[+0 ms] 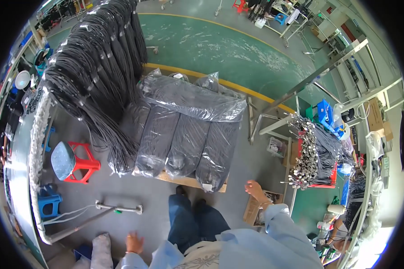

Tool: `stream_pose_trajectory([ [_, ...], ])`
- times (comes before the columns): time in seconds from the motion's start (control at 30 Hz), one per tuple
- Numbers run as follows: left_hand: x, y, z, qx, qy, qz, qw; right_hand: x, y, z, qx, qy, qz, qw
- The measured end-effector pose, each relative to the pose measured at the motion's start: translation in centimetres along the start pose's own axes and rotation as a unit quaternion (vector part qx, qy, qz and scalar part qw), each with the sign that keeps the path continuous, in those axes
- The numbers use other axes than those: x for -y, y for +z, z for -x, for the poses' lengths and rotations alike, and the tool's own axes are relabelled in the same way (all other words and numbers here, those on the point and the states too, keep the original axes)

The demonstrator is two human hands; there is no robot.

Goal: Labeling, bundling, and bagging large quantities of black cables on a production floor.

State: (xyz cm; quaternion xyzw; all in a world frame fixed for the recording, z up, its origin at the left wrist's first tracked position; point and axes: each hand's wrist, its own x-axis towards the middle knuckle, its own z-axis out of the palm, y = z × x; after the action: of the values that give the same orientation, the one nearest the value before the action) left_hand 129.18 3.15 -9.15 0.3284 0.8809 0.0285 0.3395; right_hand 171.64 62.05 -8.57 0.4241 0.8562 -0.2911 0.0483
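Note:
My left hand hangs low at the lower left, its fingers loosely apart with nothing in them. On the right, my right hand is held out from my side, fingers spread and bare, above an open cardboard box. In front of my feet, several clear-plastic-wrapped bundles of black cables lie side by side on a wooden pallet. Another wrapped bundle rests crosswise over their far ends. Neither hand touches the bundles.
A rack of hanging black cables stands at the far left. Nearer are a red stool with a grey seat, a blue stool and a metal stand foot. To the right, connector-ended cables fill a red tray beside metal frames.

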Motion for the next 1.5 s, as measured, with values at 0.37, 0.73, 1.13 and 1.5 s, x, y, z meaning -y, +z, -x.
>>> stream_pose_trajectory([
  [0.37, -19.4, 15.6, -19.9, 0.137, 0.057, 0.222, 0.964, -6.6, 0.1, -13.7, 0.038, 0.271, -0.439, 0.856],
  [0.73, -33.5, 16.4, -17.0, 0.173, -0.156, 0.146, 0.961, -20.0, -1.5, -48.7, -0.163, 0.137, -0.050, 0.976],
  [1.13, -43.7, 14.5, -18.1, 0.169, -0.197, 0.037, 0.965, -22.5, -7.4, -65.7, -0.104, -0.140, 0.229, 0.958],
  [1.5, -41.8, 14.3, -16.1, 0.161, -0.200, 0.032, 0.966, -17.7, -3.3, -57.8, -0.085, -0.075, 0.246, 0.963],
])
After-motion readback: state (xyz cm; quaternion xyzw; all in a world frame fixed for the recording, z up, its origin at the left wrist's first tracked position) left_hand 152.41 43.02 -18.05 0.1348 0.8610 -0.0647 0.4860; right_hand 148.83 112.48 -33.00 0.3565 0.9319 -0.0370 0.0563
